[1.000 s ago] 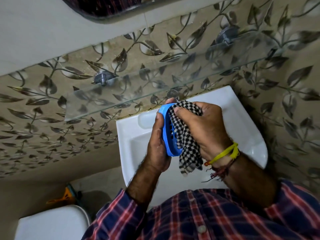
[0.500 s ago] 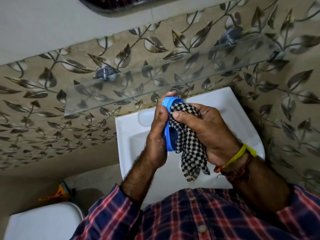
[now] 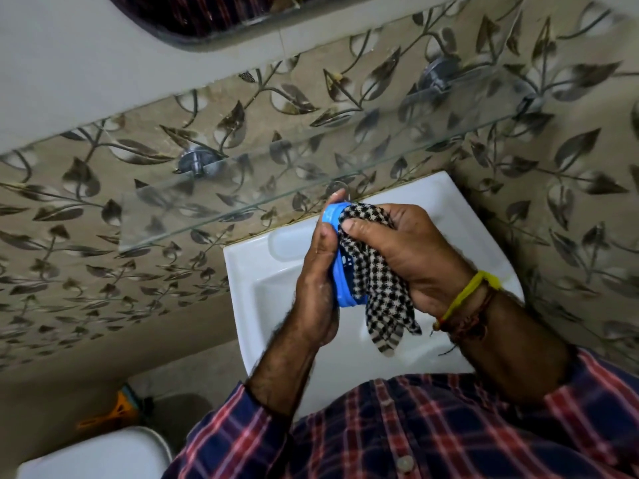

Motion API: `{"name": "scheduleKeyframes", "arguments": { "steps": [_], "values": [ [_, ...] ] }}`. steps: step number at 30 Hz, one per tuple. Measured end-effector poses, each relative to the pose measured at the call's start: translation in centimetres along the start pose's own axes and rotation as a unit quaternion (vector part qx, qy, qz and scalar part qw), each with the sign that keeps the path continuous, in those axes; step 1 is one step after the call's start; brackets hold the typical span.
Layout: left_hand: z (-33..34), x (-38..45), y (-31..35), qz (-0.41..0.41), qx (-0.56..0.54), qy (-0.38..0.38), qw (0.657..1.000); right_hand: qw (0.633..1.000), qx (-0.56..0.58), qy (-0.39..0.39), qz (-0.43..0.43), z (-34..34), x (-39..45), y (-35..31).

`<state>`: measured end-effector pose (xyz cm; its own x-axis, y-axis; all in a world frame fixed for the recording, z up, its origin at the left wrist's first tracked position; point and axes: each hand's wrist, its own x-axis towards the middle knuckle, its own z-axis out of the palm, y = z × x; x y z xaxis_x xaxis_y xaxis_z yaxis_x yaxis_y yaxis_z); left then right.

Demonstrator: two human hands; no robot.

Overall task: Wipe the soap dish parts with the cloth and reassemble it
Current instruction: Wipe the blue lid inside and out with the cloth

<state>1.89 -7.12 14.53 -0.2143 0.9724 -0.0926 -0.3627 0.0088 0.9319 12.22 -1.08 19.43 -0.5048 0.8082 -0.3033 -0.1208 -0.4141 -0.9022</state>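
Left hand [image 3: 316,288] grips blue soap dish part [image 3: 340,271] on edge over the sink [image 3: 262,271]; right hand [image 3: 404,250] pinches checked cloth [image 3: 375,285] against it; best press cloth into slots, rotate part steadily.

We see soft, dim indoor light, brightest on the white sink [image 3: 266,271]. The wide lens bends the tiled wall [image 3: 103,236] toward the edges. Faint glare streaks the glass shelf [image 3: 242,188]; corners look slightly blurred.
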Motion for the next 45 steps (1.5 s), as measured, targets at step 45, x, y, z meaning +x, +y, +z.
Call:
{"name": "scheduleKeyframes", "arguments": {
  "steps": [45],
  "values": [
    [-0.5,1.0,2.6,-0.006,-0.042,0.109,0.993,0.698,-0.625,-0.087,-0.337,-2.6,-1.8,3.7]
  ]
}}
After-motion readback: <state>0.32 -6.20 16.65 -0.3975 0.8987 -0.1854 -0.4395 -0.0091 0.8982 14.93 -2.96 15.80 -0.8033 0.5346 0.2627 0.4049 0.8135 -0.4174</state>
